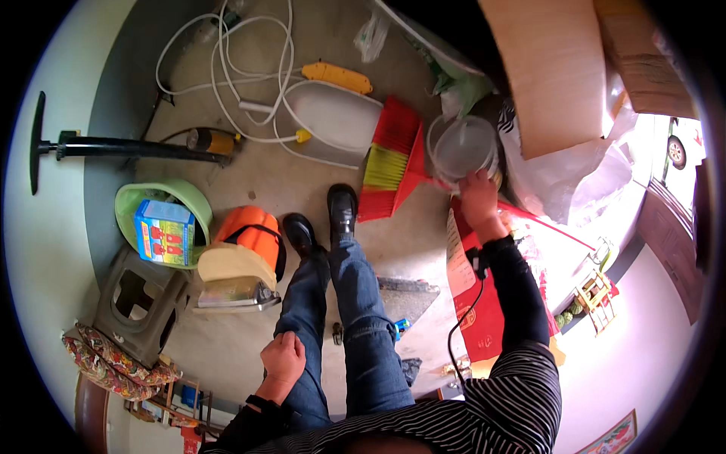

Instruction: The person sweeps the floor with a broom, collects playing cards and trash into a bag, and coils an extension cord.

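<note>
Right hand [480,200] | gripping red broom [391,163] | clear bucket [461,144], white tub [336,113] alongside

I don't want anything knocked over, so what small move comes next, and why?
Perhaps draw the red-and-yellow bristled plastic broom slightly toward your black shoes: your right hand holds its red handle and, in this view, overlaps the translucent round plastic bucket.

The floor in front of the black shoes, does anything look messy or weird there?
Yes, the white cord looks untidy: it sprawls across the floor in loose, crossing loops, left of the red-and-yellow broom, instead of lying neatly coiled. I can't see any spill there.
</note>
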A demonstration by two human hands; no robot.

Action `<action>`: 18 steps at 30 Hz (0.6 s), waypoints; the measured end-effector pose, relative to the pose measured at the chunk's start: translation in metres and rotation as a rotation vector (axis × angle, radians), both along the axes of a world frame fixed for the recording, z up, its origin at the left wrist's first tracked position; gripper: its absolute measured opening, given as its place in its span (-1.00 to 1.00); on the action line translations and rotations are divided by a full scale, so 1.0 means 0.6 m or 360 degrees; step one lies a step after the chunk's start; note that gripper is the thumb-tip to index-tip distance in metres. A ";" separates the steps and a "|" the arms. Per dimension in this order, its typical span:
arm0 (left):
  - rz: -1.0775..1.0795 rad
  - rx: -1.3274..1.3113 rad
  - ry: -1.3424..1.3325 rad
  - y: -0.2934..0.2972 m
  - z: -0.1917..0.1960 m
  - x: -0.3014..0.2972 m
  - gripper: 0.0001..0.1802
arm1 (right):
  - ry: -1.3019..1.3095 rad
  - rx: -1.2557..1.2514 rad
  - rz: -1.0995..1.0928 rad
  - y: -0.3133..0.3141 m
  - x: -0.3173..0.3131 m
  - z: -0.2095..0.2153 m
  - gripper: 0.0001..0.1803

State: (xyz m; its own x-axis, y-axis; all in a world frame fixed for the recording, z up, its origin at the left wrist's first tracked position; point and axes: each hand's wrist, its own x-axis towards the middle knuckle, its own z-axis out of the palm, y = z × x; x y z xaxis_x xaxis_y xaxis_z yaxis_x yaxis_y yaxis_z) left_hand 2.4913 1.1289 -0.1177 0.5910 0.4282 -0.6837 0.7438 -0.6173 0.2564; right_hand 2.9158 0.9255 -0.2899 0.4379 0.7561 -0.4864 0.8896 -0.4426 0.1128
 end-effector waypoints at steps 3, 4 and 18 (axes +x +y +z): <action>-0.0088 0.0047 -0.0019 -0.002 0.004 -0.004 -0.87 | 0.0020 0.0099 -0.0020 -0.010 -0.044 0.010 -0.89; -0.0087 0.0082 -0.0076 0.000 0.000 -0.004 -0.87 | 0.0127 0.0181 -0.0067 0.005 -0.058 0.038 -0.90; -0.0041 0.0082 0.0041 0.006 0.006 -0.034 -0.89 | 0.0195 0.1373 0.0086 0.240 -0.081 0.418 -0.79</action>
